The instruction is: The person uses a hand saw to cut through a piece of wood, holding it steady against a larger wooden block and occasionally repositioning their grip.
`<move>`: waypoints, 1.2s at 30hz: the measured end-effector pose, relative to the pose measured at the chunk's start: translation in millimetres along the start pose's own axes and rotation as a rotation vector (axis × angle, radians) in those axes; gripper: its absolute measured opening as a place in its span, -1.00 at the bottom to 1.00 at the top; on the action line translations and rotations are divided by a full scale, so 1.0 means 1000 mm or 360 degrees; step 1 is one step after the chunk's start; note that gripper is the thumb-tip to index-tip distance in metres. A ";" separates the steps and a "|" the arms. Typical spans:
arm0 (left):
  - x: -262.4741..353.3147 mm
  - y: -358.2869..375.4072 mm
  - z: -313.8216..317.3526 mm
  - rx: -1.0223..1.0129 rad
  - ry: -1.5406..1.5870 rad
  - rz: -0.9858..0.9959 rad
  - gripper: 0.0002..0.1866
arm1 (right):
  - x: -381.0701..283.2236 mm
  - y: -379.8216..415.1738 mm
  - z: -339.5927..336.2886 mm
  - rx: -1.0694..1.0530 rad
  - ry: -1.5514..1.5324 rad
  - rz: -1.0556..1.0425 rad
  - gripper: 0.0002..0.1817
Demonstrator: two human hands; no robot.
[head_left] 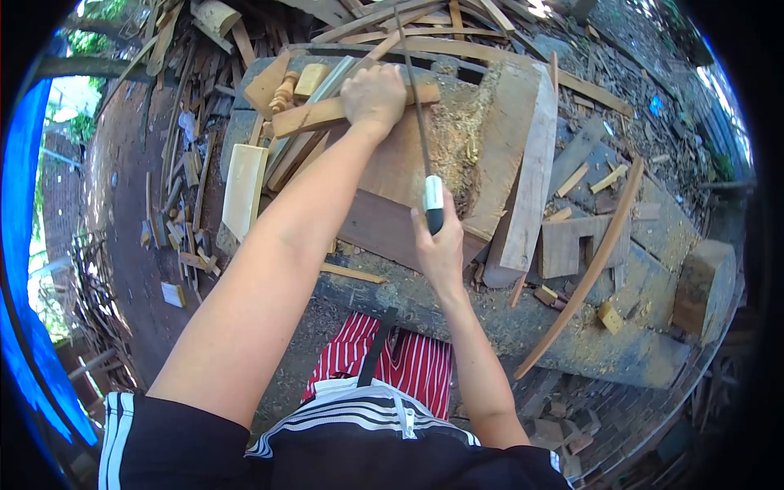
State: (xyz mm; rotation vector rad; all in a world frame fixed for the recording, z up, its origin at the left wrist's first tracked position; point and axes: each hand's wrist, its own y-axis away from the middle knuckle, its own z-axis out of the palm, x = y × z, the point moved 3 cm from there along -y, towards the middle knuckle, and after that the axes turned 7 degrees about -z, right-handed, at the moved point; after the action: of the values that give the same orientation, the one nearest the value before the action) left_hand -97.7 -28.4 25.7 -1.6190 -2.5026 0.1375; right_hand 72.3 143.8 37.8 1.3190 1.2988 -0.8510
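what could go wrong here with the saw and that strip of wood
1. The left hand pins the wood strip right beside the saw blade; a jump of the blade could likely cut the fingers.
2. The strip rests on a sawdust-covered block, so it may slide under the push.
3. The right hand grips only the end of the saw handle; the long thin blade might bend or bind.

Around the wooden block (425,163) we find little open room: offcuts and a turned spindle (284,90) crowd its far-left edge, a thick slab (523,163) leans against its right side, and a curved strip (588,269) lies beyond. Nearer us, a bare stretch of the stone bench (490,327) lies free.
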 end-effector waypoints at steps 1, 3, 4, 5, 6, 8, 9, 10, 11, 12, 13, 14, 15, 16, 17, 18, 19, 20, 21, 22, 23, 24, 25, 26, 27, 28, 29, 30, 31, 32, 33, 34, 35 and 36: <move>0.000 -0.001 0.002 0.0022 0.0025 0.0028 -0.58 | 0.006 -0.005 -0.001 0.0026 0.0035 -0.0083 -0.39; 0.001 -0.004 0.003 0.0026 0.0037 0.0064 -0.59 | 0.010 -0.015 -0.008 -0.0109 -0.0067 0.0078 -0.38; 0.001 -0.002 0.004 0.0010 0.0032 0.0059 -0.59 | 0.008 -0.015 -0.012 -0.0140 -0.0110 0.0164 -0.37; 0.001 -0.001 0.003 -0.0012 0.0036 0.0025 -0.58 | 0.004 -0.012 -0.016 -0.0141 -0.0111 0.0176 -0.37; 0.001 -0.001 0.003 -0.0031 0.0037 -0.0005 -0.58 | -0.006 -0.010 -0.019 -0.0159 -0.0031 0.0177 -0.37; -0.002 0.001 0.001 -0.0027 0.0021 -0.0018 -0.57 | -0.007 0.007 -0.016 -0.0165 0.0025 0.0183 -0.37; -0.001 0.000 -0.003 -0.0055 0.0008 -0.0049 -0.57 | -0.001 0.030 -0.015 -0.0091 -0.0024 0.0092 -0.39; 0.003 -0.001 -0.004 -0.0087 0.0005 -0.0082 -0.57 | 0.004 0.053 -0.019 -0.0015 -0.0059 0.0000 -0.40; 0.006 -0.001 -0.003 -0.0095 0.0015 -0.0072 -0.57 | 0.009 0.076 -0.026 -0.0026 -0.0071 0.0050 -0.40; 0.006 -0.001 -0.003 -0.0070 -0.0001 -0.0063 -0.57 | 0.015 0.099 -0.033 -0.0048 -0.0087 0.0100 -0.41; 0.002 0.000 -0.003 -0.0045 -0.0026 -0.0062 -0.57 | 0.018 0.116 -0.039 -0.0073 -0.0050 0.0035 -0.41; -0.002 0.002 -0.003 -0.0050 -0.0035 -0.0063 -0.57 | 0.025 0.120 -0.041 -0.0077 -0.0055 0.0043 -0.41; -0.001 0.003 -0.004 -0.0016 -0.0018 -0.0005 -0.56 | 0.025 0.118 -0.042 -0.0110 -0.0093 0.0083 -0.41; 0.002 0.002 -0.005 0.0020 0.0010 0.0058 -0.56 | 0.020 0.111 -0.044 -0.0134 -0.0123 0.0120 -0.41; 0.001 0.000 0.001 0.0015 -0.0005 0.0056 -0.56 | 0.017 0.091 -0.043 -0.0103 -0.0088 0.0028 -0.40; 0.003 0.000 0.001 0.0022 0.0005 0.0065 -0.56 | 0.018 0.068 -0.037 -0.0066 -0.0079 -0.0071 -0.40; 0.003 0.000 0.000 0.0051 0.0008 0.0093 -0.56 | 0.018 0.039 -0.027 -0.0040 -0.0101 -0.0112 -0.40; 0.001 0.002 -0.001 0.0073 -0.0001 0.0118 -0.56 | 0.017 0.023 -0.019 -0.0021 -0.0131 -0.0147 -0.40; 0.000 0.004 -0.003 0.0064 -0.0016 0.0131 -0.56 | 0.016 0.028 -0.016 -0.0016 -0.0147 -0.0134 -0.40; 0.001 0.003 -0.003 0.0013 -0.0043 0.0080 -0.56 | 0.014 0.031 -0.016 -0.0019 -0.0148 -0.0055 -0.40; 0.003 0.000 -0.003 -0.0028 -0.0059 0.0013 -0.56 | 0.014 0.033 -0.017 -0.0034 -0.0134 0.0009 -0.40; 0.003 -0.001 -0.001 -0.0026 -0.0052 -0.0003 -0.56 | 0.018 0.053 -0.024 -0.0046 -0.0123 0.0004 -0.40; 0.002 -0.002 0.000 0.0030 -0.0011 0.0023 -0.56 | 0.027 0.088 -0.036 -0.0049 -0.0109 -0.0015 -0.41; -0.001 0.000 0.001 0.0080 0.0025 0.0043 -0.56 | 0.031 0.108 -0.042 -0.0060 -0.0095 -0.0029 -0.41; 0.000 0.001 -0.001 0.0006 -0.0020 0.0110 -0.56 | 0.027 0.110 -0.043 -0.0090 -0.0088 -0.0021 -0.41; -0.002 0.002 -0.002 0.0006 -0.0016 0.0106 -0.56 | 0.024 0.111 -0.043 -0.0097 -0.0140 0.0096 -0.42; 0.001 0.001 -0.003 0.0007 0.0004 0.0081 -0.56 | 0.020 0.109 -0.045 -0.0081 -0.0186 0.0199 -0.42; 0.003 0.002 -0.003 0.0005 0.0030 0.0036 -0.56 | 0.007 0.088 -0.040 -0.0062 -0.0075 0.0100 -0.42; 0.003 0.002 -0.003 -0.0010 0.0042 0.0052 -0.57 | 0.015 0.066 -0.031 -0.0038 -0.0074 -0.0007 -0.42; 0.004 -0.001 -0.003 0.0010 0.0045 0.0049 -0.57 | 0.023 0.042 -0.020 -0.0010 -0.0092 -0.0117 -0.42; 0.004 -0.001 -0.002 0.0048 0.0061 0.0072 -0.57 | 0.023 0.021 -0.012 0.0024 -0.0105 -0.0150 -0.42; 0.002 0.002 -0.002 0.0067 0.0066 0.0098 -0.58 | 0.019 0.010 -0.004 0.0058 -0.0124 -0.0162 -0.41; 0.001 0.002 0.000 0.0029 0.0060 0.0048 -0.58 | 0.019 0.010 -0.005 -0.0027 -0.0155 0.0046 -0.41; 0.004 0.002 -0.003 0.0022 0.0055 0.0052 -0.58 | 0.023 0.019 -0.008 -0.0024 -0.0159 0.0054 -0.41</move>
State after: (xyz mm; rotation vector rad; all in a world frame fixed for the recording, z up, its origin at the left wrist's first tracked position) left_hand -97.3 -24.5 28.3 -1.6433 -2.4452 0.1292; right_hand 93.4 159.1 20.5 1.2673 1.1995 -0.8708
